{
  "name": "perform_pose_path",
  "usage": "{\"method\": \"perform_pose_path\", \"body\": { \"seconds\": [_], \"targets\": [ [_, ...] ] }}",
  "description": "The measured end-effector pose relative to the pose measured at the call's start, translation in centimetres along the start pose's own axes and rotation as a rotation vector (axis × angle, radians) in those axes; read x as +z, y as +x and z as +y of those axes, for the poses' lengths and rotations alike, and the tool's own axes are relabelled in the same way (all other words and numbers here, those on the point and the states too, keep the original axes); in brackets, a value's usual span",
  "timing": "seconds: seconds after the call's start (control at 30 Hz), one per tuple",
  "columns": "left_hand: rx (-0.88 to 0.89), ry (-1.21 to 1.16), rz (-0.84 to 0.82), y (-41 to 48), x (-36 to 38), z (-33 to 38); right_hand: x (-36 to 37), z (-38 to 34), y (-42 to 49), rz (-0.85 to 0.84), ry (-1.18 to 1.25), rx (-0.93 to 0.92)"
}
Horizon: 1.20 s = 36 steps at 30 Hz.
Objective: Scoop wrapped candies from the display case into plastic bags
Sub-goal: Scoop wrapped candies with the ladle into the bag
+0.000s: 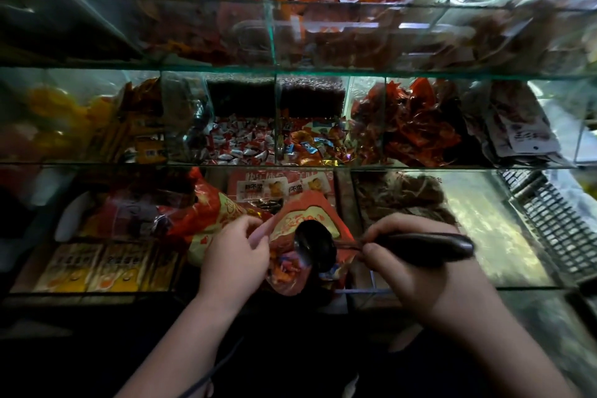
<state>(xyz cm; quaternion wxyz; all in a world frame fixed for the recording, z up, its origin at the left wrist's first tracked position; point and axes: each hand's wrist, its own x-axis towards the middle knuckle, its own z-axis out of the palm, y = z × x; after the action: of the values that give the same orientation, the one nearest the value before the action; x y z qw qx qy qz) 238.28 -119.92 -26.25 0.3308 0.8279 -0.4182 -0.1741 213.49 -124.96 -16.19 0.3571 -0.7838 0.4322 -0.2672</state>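
**Head view: scoop bowl at the mouth of a held-open red bag**

The right grip, a bare hand, is clenched round the dark handle of a black scoop. The handle runs left from the fingers, and the bowl stands tilted in the open mouth of a red bag printed in gold. The left grip pinches the bag's left rim and holds the mouth wide. The bag hangs between the two grips, just left of the right thumb. Wrapped candies in orange, pink and blue lie inside it, below and left of the bowl.

The near glass edge of the display case passes under both wrists. Right of the scoop handle, the near tier has a stretch of bare, shiny glass floor. Beyond that, at the far right, is a dark wire basket. A second red bag crowds close on the left, touching the held one.

In the middle tier, glass walls split the shelf into compartments:
- One holds white-and-red candies.
- The next to the right holds mixed orange and blue ones.
- Further right is a heap of crumpled red wrappers.
- Far left are yellow packs, which are blurred.

In the near tier, flat yellow-and-white packets lie at the left. A brown, stringy heap fills the compartment behind the right grip.
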Motion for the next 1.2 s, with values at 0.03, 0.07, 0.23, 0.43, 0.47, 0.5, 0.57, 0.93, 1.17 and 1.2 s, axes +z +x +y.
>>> {"method": "perform_pose_path", "body": {
  "seconds": [0.03,0.07,0.23,0.43,0.47,0.5,0.57,0.93,1.17,1.2],
  "targets": [
    [-0.001,0.027,-0.034,-0.1,0.3,-0.2,1.0,0.2,0.5,-0.032,-0.028,0.055],
    [-0.001,0.047,-0.053,-0.2,0.6,-0.4,2.5,0.6,1.5,-0.073,-0.031,0.095],
    [0.043,0.02,-0.034,-0.1,1.2,-1.1,10.0,4.0,4.4,-0.183,-0.038,0.244],
    [0.051,-0.014,-0.031,0.1,0.7,-1.6,10.9,5.2,5.2,-0.006,0.181,0.513],
    [0.054,-0.014,-0.024,0.1,0.5,-1.6,10.3,5.1,5.2,0.02,0.272,0.55],
    [0.058,-0.013,-0.019,0.1,0.5,-1.7,9.9,5.1,5.1,0.049,0.346,0.583],
    [0.063,-0.016,-0.021,0.0,0.4,-1.8,9.6,5.3,5.1,0.12,0.47,0.662],
    [0.06,-0.006,-0.028,0.0,0.3,-1.7,8.6,5.0,3.3,0.245,0.77,0.702],
    [0.1,0.025,0.02,-0.3,0.0,-1.0,6.7,5.0,2.6,0.228,0.791,0.621],
    [0.145,0.029,0.076,-0.5,-0.2,-0.6,6.3,4.9,2.5,0.232,0.784,0.606]
  ]
}}
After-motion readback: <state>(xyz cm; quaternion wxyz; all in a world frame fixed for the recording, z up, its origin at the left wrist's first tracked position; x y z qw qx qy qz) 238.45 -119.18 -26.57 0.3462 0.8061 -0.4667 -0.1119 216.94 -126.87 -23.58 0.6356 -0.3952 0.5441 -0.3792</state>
